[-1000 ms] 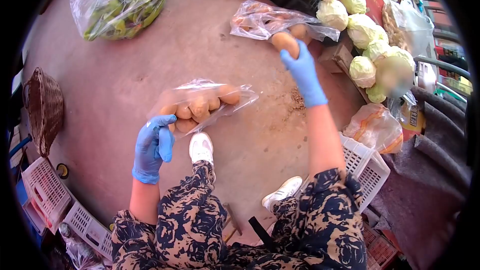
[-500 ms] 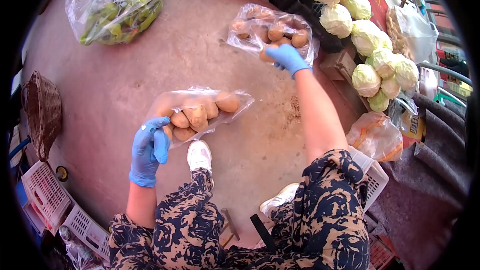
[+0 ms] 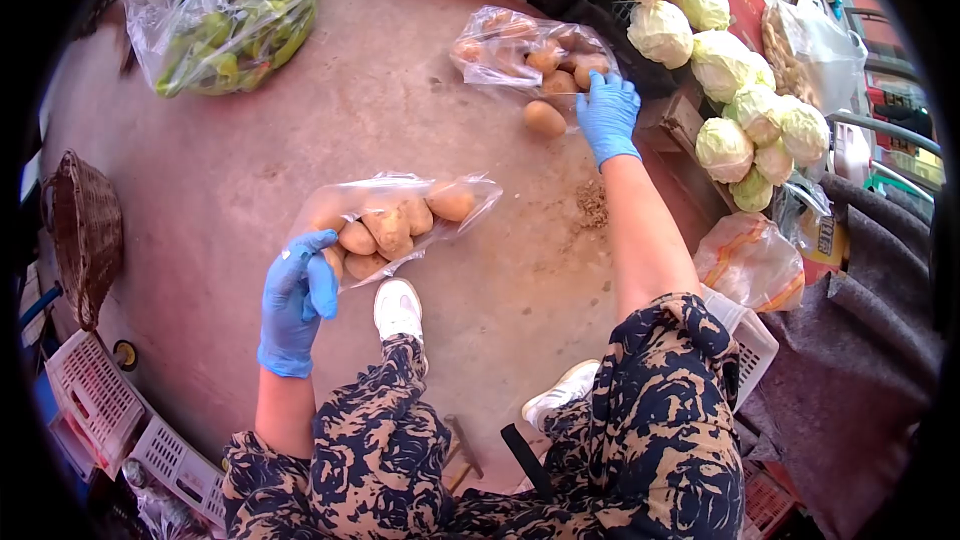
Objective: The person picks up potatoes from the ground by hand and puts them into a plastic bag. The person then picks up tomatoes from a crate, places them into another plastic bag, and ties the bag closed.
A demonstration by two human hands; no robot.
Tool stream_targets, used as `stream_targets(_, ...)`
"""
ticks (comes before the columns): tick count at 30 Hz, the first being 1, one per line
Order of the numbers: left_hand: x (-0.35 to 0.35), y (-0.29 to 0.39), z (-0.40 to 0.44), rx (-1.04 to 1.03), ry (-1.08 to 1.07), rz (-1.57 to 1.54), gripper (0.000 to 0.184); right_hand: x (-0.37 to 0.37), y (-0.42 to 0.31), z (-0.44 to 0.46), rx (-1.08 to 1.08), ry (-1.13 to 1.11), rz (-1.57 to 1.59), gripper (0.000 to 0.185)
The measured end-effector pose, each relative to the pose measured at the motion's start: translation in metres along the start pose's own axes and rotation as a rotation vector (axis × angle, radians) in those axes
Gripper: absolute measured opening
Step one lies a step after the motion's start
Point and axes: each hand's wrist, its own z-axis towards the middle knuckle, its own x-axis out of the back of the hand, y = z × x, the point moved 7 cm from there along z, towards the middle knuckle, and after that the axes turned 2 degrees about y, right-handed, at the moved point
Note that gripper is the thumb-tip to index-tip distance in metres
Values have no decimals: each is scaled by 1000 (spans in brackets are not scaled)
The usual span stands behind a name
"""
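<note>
Potatoes [image 3: 388, 228] already in upper-centre bag [image 3: 500, 68] and mid-frame bag [image 3: 487, 192], loose potato [image 3: 544, 119] isn't; right hand [image 3: 608, 112] fingers apart, can't tell grip on left hand [image 3: 290, 305].

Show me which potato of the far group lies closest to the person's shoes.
The front potato, left of the right hand; every other one there lies farther back.

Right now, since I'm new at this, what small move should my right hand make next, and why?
Perhaps close your right hand on the potato just ahead in the far bag: the hand looks open, and that potato lies nearest.
</note>
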Motion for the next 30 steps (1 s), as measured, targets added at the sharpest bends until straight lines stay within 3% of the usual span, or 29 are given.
stream_targets(1,0,1,-3,14,25,31,36,20,-5,-6,88,204,-9,49)
stream_targets(4,0,4,-9,124,115,117,36,52,-4,-29,114,304,26,48)
stream_targets(5,-2,5,-9,114,114,121,36,51,5,-36,10,346,10,49)
stream_targets(8,-4,7,-4,97,102,164,35,35,0,-61,136,278,179,51)
stream_targets(10,-5,5,-2,115,78,228,32,6,-35,-82,263,38,292,55)
stream_targets(13,8,14,-2,286,97,885,27,-45,-79,-125,180,-444,215,67)
stream_targets(16,-19,107,-6,-628,513,1753,24,-69,-91,-148,127,-577,235,65)
stream_targets(18,-61,136,3,-855,509,1508,27,-72,-88,-157,21,-574,301,61)
stream_targets(20,-121,119,43,-934,97,1345,27,-69,-80,-166,-74,-558,384,57)
stream_targets(22,-183,57,99,-996,-150,1461,32,-64,-72,-169,-159,-524,492,53)
stream_targets(25,-227,-43,183,-994,-423,1799,41,-64,-52,-172,-405,-372,1061,48)
stream_targets(27,-211,-105,245,-1062,-223,2215,49,-45,-47,-175,-640,-589,1282,49)
stream_targets(28,-203,-101,262,-904,-168,2030,50,-34,-46,-178,-769,-699,1391,49)
stream_targets(30,-178,-91,285,-600,-63,1651,52,-26,-38,-170,-842,-704,1562,48)
